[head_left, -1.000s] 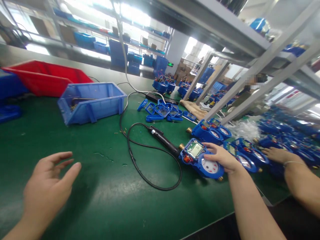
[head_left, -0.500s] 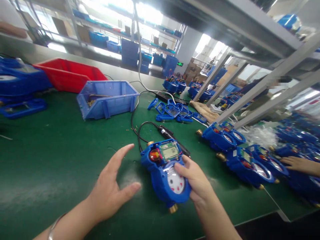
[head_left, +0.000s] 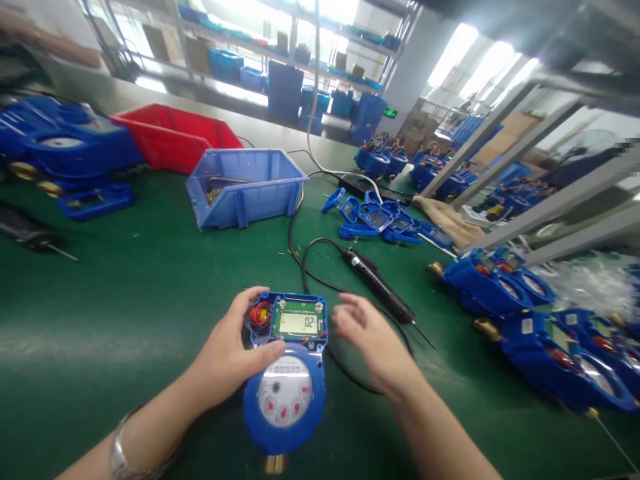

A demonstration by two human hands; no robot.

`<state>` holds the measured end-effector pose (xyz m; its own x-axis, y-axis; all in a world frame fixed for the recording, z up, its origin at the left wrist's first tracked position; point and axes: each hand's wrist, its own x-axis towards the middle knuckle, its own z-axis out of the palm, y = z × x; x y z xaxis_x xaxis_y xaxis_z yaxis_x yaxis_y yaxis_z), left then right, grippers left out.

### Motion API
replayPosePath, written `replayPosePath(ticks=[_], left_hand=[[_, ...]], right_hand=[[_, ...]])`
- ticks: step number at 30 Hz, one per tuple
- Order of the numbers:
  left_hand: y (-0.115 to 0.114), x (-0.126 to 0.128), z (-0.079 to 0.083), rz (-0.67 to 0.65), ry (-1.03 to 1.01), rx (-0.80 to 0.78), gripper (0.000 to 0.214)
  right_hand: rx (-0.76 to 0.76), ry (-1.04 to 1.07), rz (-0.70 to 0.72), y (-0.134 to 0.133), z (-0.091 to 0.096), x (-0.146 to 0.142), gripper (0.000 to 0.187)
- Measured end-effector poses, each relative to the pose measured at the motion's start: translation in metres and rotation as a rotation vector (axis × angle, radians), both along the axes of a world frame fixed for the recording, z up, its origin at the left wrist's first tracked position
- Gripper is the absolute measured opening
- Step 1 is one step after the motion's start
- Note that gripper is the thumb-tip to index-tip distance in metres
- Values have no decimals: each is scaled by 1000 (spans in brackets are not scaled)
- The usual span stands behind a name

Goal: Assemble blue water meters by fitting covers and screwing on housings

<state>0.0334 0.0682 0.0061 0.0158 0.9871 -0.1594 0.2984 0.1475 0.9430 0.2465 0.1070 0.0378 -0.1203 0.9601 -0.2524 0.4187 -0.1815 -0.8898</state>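
A blue water meter [head_left: 285, 400] stands upright toward me on the green bench, its top uncovered. Its circuit board with a lit display [head_left: 299, 323], red and yellow wiring and round dial all show. My left hand [head_left: 240, 347] grips the meter's upper left side, thumb across its front. Just right of the meter, my right hand [head_left: 367, 337] is apart from it, blurred, fingers loosely curled with nothing visible in them. Behind that hand lies a black electric screwdriver [head_left: 380, 283] with its cable.
Blue cover frames [head_left: 383, 219] lie in a pile beyond the screwdriver. A blue bin [head_left: 255, 193] holds small brass screws, beside a red bin [head_left: 175, 133]. More meters [head_left: 565, 353] line the right; others [head_left: 65, 143] sit left, near a second screwdriver [head_left: 25, 230].
The water meter has moved left and turned to face me. My left hand has taken hold of it, and my right hand has let go. The view has swung left.
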Motion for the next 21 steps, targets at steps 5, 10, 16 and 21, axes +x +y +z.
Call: replayPosePath(ticks=[5,10,16,21], left_hand=[[-7,1,17,77,445,510,68],[-3,11,45,-201,823,815,31],[8,27,48,-413,938,731,49],[7,31,48,-390,964,717,31]], right_hand=[[287,-403,-205,116,5,34,60],[366,-718,-103,192,-15,34,64],[290,-905,-6,219,-46,30,33],[308,-924,-54,216,-48,33,26]])
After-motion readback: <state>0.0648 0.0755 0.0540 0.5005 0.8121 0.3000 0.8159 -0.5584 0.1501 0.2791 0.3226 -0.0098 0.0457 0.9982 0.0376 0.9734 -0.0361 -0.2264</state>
